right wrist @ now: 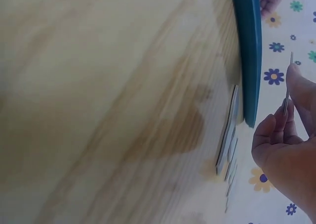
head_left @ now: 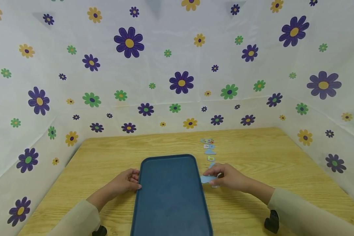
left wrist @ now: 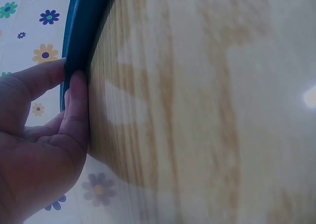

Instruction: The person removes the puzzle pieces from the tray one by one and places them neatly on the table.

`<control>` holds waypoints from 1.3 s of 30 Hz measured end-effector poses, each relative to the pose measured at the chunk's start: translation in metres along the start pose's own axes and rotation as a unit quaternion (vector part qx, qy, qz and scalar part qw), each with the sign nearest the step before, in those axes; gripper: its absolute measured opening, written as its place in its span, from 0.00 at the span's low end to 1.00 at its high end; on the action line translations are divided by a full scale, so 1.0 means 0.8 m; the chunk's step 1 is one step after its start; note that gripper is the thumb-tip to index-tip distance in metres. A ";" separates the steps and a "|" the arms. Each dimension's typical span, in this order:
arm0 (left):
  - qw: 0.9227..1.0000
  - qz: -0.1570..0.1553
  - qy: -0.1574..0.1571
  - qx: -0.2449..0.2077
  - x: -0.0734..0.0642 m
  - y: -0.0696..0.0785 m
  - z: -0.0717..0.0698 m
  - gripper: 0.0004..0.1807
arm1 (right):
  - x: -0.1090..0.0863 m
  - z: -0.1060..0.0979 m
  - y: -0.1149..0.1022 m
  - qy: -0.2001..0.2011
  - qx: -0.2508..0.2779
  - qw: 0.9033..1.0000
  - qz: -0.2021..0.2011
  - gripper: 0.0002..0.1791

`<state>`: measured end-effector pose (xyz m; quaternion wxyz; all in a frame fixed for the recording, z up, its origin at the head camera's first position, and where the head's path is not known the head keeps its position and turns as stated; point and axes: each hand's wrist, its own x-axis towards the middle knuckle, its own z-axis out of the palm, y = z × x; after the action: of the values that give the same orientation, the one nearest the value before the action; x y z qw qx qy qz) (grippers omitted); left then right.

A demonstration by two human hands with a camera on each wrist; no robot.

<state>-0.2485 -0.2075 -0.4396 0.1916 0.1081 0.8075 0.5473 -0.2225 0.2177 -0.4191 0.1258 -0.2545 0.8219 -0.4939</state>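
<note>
A dark blue rectangular tray (head_left: 169,196) lies flat on the wooden table. My left hand (head_left: 127,182) holds the tray's left rim; in the left wrist view its fingers (left wrist: 76,105) bend against the rim. Just past the tray's right edge, my right hand (head_left: 228,177) pinches a thin, flat light-blue piece (head_left: 207,179) between thumb and fingers. Edge-on, that piece (right wrist: 288,88) looks like a thin sheet held above the table. Part of another small piece (head_left: 214,186) shows below the hand.
Beyond my right hand, several small flat pieces run in a column: a light-blue triangle (head_left: 210,151), a yellow-marked piece (head_left: 210,158) and a colourfully patterned one (head_left: 207,141). White flower-print sheeting (head_left: 165,65) surrounds the wooden table (head_left: 268,157).
</note>
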 end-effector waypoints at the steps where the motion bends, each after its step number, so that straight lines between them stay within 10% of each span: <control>1: 1.000 0.000 -0.001 -0.002 0.000 0.000 0.000 0.36 | -0.004 -0.002 0.000 -0.001 -0.002 1.000 -0.003 0.17; 39: 1.000 0.008 -0.007 0.008 -0.002 0.003 0.003 0.36 | -0.059 -0.011 0.031 -0.033 0.001 0.999 -0.028 0.17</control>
<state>-0.2464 -0.2054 -0.4378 0.1917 0.1196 0.8097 0.5415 -0.1945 0.2595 -0.4383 0.1392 -0.2938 0.8090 -0.4898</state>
